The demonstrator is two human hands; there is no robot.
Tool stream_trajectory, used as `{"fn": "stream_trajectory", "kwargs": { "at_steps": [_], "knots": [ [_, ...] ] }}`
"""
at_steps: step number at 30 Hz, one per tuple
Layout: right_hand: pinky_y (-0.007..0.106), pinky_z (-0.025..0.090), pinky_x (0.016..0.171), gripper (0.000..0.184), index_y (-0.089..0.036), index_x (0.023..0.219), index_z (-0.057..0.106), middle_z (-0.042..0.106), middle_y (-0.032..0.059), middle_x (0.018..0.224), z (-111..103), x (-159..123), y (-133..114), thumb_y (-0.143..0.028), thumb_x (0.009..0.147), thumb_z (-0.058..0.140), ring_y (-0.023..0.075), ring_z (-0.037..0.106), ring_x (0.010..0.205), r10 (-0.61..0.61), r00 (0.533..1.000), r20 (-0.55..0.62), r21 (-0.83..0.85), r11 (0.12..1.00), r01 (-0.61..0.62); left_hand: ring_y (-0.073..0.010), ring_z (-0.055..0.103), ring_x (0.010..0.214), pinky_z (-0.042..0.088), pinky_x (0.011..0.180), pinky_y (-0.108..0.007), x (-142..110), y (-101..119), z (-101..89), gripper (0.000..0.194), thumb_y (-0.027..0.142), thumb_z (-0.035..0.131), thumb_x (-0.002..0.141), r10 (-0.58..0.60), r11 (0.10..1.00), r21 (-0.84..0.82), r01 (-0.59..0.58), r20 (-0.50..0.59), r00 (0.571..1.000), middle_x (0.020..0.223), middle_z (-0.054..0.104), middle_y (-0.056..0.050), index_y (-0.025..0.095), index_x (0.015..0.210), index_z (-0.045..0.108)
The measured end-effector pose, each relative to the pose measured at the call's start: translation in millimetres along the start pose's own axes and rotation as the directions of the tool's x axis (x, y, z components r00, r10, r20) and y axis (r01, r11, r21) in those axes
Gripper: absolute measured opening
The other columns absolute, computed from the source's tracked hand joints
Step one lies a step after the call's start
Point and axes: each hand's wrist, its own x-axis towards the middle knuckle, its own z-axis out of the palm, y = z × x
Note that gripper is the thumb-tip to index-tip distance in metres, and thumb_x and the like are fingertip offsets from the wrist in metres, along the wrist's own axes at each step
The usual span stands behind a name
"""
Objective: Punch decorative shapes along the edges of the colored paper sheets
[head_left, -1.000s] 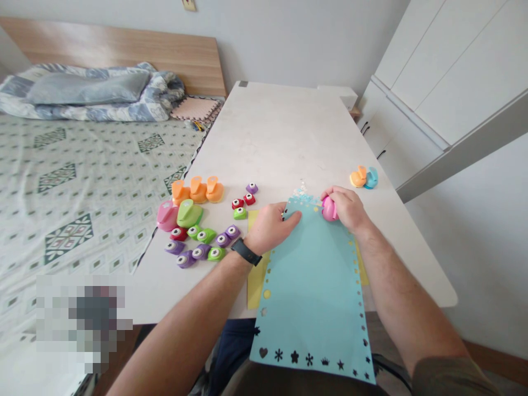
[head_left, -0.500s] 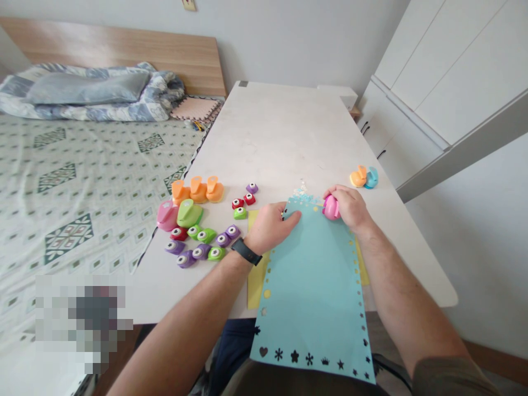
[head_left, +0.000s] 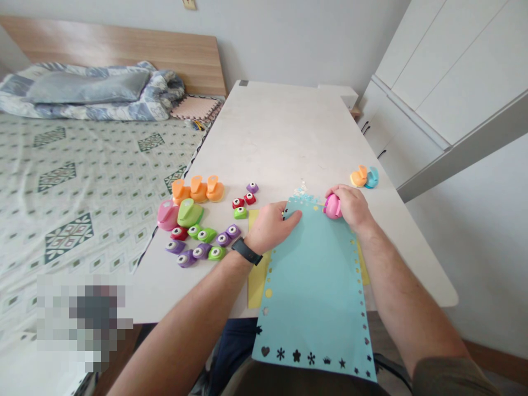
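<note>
A long light-blue sheet of paper (head_left: 315,286) has shaped holes along its edges: hearts, stars, flowers, a crown. My left hand (head_left: 274,226) pinches its far left corner, thumb on top. In my right hand (head_left: 350,206) is a pink craft punch (head_left: 332,207), set on the sheet's far right edge. The near end of the sheet hangs past the table edge over my lap. Beneath it lies yellow paper (head_left: 256,283), mostly covered. Small blue and white paper cutouts (head_left: 303,191) are heaped just beyond the far edge.
On the left of the white table (head_left: 289,132) stand several orange punches (head_left: 198,190), a large pink punch (head_left: 168,215), a large green punch (head_left: 190,213) and several small purple, red and green ones. At the right are an orange punch (head_left: 358,177) and a blue punch (head_left: 372,178).
The blue sheet has shifted slightly right, and the pink punch with my right hand moved a little the same way. My left hand has barely moved.
</note>
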Motion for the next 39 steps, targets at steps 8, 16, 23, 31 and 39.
{"fn": "stream_trajectory", "kwargs": {
  "at_steps": [8, 16, 23, 31, 39],
  "knots": [
    [0.030, 0.043, 0.069, 0.034, -0.024, 0.078, 0.076, 0.070, 0.0004, 0.073, 0.2, 0.3, 1.6, -0.036, 0.087, 0.045, 0.0204, 0.062, 0.076, -0.018, 1.000, -0.009, -0.024, 1.000, 0.018, -0.0113, 0.039, 0.059, 0.025, 0.053, -0.026, 0.2, -0.5, 0.2, 0.038, 0.046, 0.056, 0.090, -0.010, 1.000, 0.014, 0.010, -0.005, 1.000, 0.061, 0.041, 0.004, 0.018, 0.064, 0.051],
    [0.030, 0.044, 0.072, 0.035, -0.023, 0.076, 0.075, 0.071, 0.0012, 0.074, 0.2, 1.1, 1.8, -0.036, 0.088, 0.045, 0.0209, 0.063, 0.079, -0.034, 0.999, -0.017, -0.029, 0.999, 0.034, -0.0112, 0.039, 0.059, 0.024, 0.054, -0.026, 0.3, -0.6, 0.5, 0.037, 0.045, 0.056, 0.090, -0.002, 1.000, 0.012, 0.003, -0.006, 1.000, 0.061, 0.040, 0.004, 0.018, 0.065, 0.052],
    [0.029, 0.041, 0.068, 0.033, -0.024, 0.079, 0.075, 0.070, 0.0005, 0.073, 2.0, -2.7, -4.4, -0.035, 0.088, 0.046, 0.0200, 0.061, 0.075, -0.012, 1.000, 0.022, -0.030, 0.999, 0.012, -0.0119, 0.039, 0.060, 0.024, 0.053, -0.026, -0.1, 1.0, 0.7, 0.037, 0.046, 0.057, 0.089, -0.013, 1.000, 0.004, 0.013, 0.006, 1.000, 0.061, 0.041, 0.003, 0.018, 0.065, 0.052],
    [0.029, 0.041, 0.066, 0.031, -0.024, 0.080, 0.075, 0.069, 0.0000, 0.072, 1.7, -5.1, -7.7, -0.035, 0.088, 0.047, 0.0194, 0.060, 0.072, -0.013, 0.999, 0.045, -0.001, 1.000, 0.013, -0.0117, 0.040, 0.059, 0.024, 0.053, -0.026, 0.7, 0.3, 0.8, 0.038, 0.046, 0.057, 0.089, -0.008, 1.000, 0.021, 0.008, -0.004, 1.000, 0.061, 0.041, 0.003, 0.018, 0.064, 0.051],
    [0.030, 0.041, 0.067, 0.032, -0.024, 0.079, 0.075, 0.068, 0.0000, 0.071, 0.3, -2.4, -5.0, -0.035, 0.087, 0.047, 0.0197, 0.060, 0.073, -0.016, 1.000, 0.016, -0.003, 1.000, 0.016, -0.0113, 0.041, 0.059, 0.025, 0.054, -0.026, -0.3, -0.3, 1.2, 0.036, 0.044, 0.056, 0.090, -0.015, 0.999, 0.032, 0.015, 0.002, 1.000, 0.062, 0.041, 0.003, 0.017, 0.066, 0.053]
  ]
}}
